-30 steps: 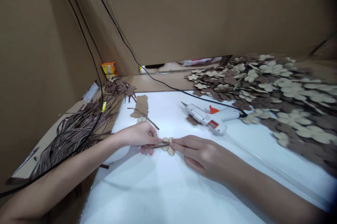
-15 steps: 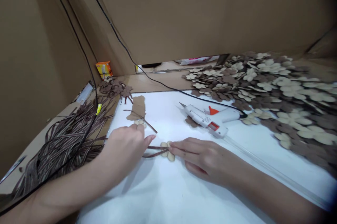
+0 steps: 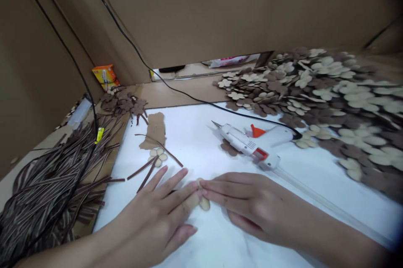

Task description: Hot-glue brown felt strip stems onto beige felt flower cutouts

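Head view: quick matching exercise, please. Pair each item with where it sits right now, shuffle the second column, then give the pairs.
1. hot glue gun
2. striped ribbon strips
3. small cream flower cutout
4. right hand

A. Touching a cream cutout
B. Heaped on cardboard
C. On the white sheet, beside a brown cutout
D. On the white sheet, below a torn brown piece

Pairs: 1C, 2B, 3D, 4A.
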### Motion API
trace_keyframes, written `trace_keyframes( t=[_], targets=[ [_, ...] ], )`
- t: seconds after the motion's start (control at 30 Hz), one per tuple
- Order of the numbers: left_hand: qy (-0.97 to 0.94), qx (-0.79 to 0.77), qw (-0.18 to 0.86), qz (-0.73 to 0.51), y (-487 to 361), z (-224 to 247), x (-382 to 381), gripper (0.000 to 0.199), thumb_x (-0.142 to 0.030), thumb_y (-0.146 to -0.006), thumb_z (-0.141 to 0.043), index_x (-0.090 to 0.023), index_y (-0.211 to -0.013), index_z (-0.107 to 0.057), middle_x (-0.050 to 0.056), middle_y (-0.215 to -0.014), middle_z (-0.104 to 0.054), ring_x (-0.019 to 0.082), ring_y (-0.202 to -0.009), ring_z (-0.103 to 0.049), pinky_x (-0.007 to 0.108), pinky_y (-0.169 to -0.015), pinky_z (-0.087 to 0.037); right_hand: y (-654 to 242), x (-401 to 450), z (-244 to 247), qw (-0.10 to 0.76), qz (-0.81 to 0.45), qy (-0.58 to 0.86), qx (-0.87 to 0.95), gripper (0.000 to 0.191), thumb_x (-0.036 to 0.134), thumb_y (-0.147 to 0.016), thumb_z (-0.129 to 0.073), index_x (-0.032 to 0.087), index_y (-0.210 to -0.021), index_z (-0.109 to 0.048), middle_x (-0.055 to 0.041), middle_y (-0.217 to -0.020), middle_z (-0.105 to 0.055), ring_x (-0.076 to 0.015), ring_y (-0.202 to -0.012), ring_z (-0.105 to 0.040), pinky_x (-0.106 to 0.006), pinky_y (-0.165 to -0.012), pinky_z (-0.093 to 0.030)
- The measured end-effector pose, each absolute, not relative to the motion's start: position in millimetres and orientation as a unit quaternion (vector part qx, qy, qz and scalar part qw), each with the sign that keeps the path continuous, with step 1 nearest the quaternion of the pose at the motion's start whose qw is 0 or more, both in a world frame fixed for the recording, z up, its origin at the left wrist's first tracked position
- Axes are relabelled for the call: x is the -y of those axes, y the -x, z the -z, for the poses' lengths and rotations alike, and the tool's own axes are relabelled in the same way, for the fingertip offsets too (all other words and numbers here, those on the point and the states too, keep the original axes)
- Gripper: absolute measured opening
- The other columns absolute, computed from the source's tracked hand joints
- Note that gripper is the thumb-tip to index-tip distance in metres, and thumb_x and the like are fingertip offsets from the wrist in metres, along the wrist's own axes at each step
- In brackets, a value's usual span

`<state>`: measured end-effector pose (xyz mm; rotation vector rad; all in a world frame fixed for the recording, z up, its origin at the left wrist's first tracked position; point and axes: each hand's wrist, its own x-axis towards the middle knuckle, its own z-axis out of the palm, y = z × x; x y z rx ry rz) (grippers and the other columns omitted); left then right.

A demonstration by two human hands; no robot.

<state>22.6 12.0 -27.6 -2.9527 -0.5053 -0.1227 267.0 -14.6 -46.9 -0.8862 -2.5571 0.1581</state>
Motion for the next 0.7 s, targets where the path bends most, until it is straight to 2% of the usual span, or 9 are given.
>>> trace_keyframes(
  t=[0.1,0.17,0.3,0.5,0.7],
  targets=[
    [0.987,0.140,0.069,0.044,-20.1,27.7,-17.3,0.043,-0.026,-0.090,-0.042,-0.021,-0.133,-0.039,-0.003,-0.138,-0.043,0.023,-0.133,-0.026,0.047,-0.112,-0.006,-268.5,11.2,46.1,0.211,-0.068,0.309,0.925,0.036,0.012,-0.086,-0.044,0.014,-0.120,-0.056,-0.0066,-0.116,-0.063,-0.0162,-0.099,-0.059,-0.026,-0.086,-0.051],
    [0.987,0.141,0.060,0.042,-19.2,28.1,-19.7,0.044,-0.026,-0.090,-0.043,-0.021,-0.133,-0.039,-0.002,-0.137,-0.043,0.025,-0.133,-0.025,0.050,-0.112,-0.005,-269.0,8.7,44.3,0.216,-0.078,0.301,0.926,0.037,0.012,-0.086,-0.044,0.014,-0.121,-0.056,-0.0064,-0.115,-0.064,-0.0164,-0.099,-0.059,-0.026,-0.086,-0.052],
    [0.992,0.121,0.016,0.020,-17.0,25.4,-24.2,0.044,-0.027,-0.090,-0.042,-0.021,-0.134,-0.038,-0.003,-0.138,-0.041,0.024,-0.134,-0.024,0.050,-0.112,-0.006,-269.8,5.6,40.2,0.212,-0.100,0.284,0.930,0.038,0.011,-0.085,-0.041,0.014,-0.120,-0.056,-0.0055,-0.114,-0.064,-0.0179,-0.099,-0.059,-0.029,-0.086,-0.052],
    [0.990,0.127,-0.057,-0.001,-14.5,19.8,-29.4,0.045,-0.024,-0.089,-0.044,-0.023,-0.134,-0.038,-0.001,-0.136,-0.044,0.023,-0.135,-0.020,0.050,-0.111,-0.015,-272.9,5.0,41.4,0.231,-0.091,0.268,0.931,0.036,0.011,-0.085,-0.043,0.012,-0.118,-0.056,-0.0051,-0.112,-0.065,-0.0156,-0.100,-0.059,-0.026,-0.087,-0.051],
    [0.986,0.146,-0.085,-0.010,-17.3,17.8,-28.0,0.043,-0.022,-0.090,-0.040,-0.022,-0.134,-0.039,-0.001,-0.136,-0.043,0.023,-0.135,-0.021,0.049,-0.111,-0.014,-268.3,4.7,41.2,0.231,-0.052,0.263,0.935,0.031,0.011,-0.087,-0.041,0.012,-0.114,-0.058,-0.0056,-0.113,-0.065,-0.0172,-0.097,-0.061,-0.029,-0.081,-0.053]
  ],
)
